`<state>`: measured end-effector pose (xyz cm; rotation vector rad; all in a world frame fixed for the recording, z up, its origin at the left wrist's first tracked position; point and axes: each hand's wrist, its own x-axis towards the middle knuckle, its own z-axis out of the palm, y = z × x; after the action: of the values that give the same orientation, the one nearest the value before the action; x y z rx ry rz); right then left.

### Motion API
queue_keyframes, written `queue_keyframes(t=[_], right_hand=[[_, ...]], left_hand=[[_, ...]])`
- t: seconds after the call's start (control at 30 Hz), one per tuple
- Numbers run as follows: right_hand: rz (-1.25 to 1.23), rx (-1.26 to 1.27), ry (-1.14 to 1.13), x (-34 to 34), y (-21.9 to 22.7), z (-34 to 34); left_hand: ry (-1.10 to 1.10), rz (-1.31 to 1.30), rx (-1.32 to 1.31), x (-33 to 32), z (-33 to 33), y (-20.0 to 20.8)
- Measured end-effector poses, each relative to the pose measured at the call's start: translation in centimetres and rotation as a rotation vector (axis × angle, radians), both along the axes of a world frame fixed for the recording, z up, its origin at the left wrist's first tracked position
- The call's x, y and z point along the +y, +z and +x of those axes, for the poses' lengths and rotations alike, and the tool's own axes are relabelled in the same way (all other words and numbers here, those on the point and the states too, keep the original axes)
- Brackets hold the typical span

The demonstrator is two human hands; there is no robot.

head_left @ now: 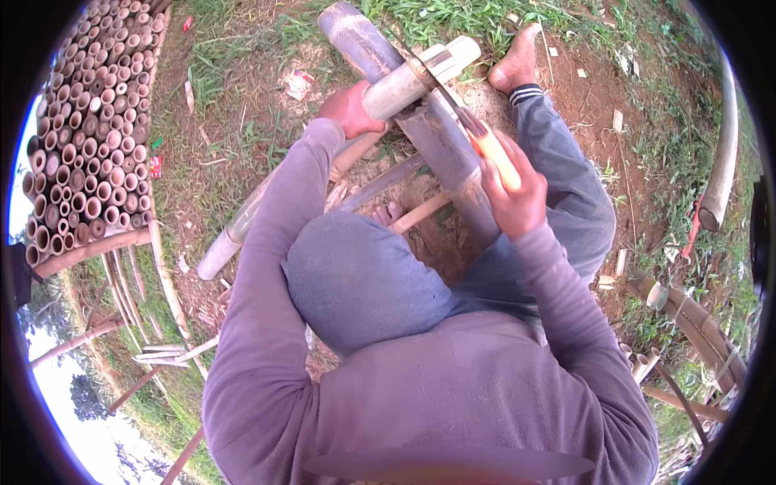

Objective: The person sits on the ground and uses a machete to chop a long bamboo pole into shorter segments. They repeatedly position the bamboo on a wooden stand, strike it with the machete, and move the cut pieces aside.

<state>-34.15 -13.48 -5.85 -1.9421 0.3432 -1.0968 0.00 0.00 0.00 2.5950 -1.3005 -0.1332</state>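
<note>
My left hand (pixel 349 111) is wrapped round a pale length of bamboo (pixel 392 95), pressing it down across a thick, dark bamboo pole (pixel 440 133). In my right hand (pixel 521 194) is a hand saw (pixel 495 155), its orange-brown handle inside my closed fingers. The thin dark blade runs up and to the left, lying across the pale bamboo near its far end. How deep the blade sits in the bamboo I cannot tell. The dark pole slopes from the far middle toward my legs.
A longer bamboo piece (pixel 222 250) slopes under my left forearm. Many cut bamboo tubes are stacked in a rack (pixel 97 246) at the far left. My bare foot (pixel 515 65) rests beyond the saw. At right lie a bamboo pole (pixel 719 174) and a tied bamboo bundle (pixel 687 315).
</note>
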Motion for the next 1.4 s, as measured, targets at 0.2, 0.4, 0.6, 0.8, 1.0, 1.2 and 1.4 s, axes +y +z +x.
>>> queue_keyframes(t=[0.2, 0.4, 0.6, 0.8, 1.0, 1.2, 1.4], right_hand=[[0.014, 0.341, 0.02, 4.9, 0.3, -16.0], [0.185, 0.428, -0.088, 4.0, 0.0, -8.6], [0.151, 0.312, -0.004, 6.4, 0.9, -21.1], [0.289, 0.77, -0.082, 0.3, -1.8, -3.1], [0.255, 0.11, -0.081, 0.9, -0.7, -9.4], [-0.179, 0.372, -0.327, -9.8, -0.4, -12.7], [-0.571, 0.988, -0.358, -18.8, -7.4, -12.4]], left_hand=[[0.038, 0.234, 0.383, 5.1, -13.0, -9.7], [0.021, 0.235, 0.367, 4.5, -13.1, -9.8], [0.047, 0.232, 0.375, 5.9, -12.5, -10.9], [0.003, 0.177, 0.379, 4.3, -13.1, -10.4], [0.037, 0.135, 0.395, 5.0, -13.3, -10.3], [0.026, 0.087, 0.46, 5.6, -13.8, -10.5], [0.035, 0.085, 0.426, 5.1, -14.1, -9.9]])
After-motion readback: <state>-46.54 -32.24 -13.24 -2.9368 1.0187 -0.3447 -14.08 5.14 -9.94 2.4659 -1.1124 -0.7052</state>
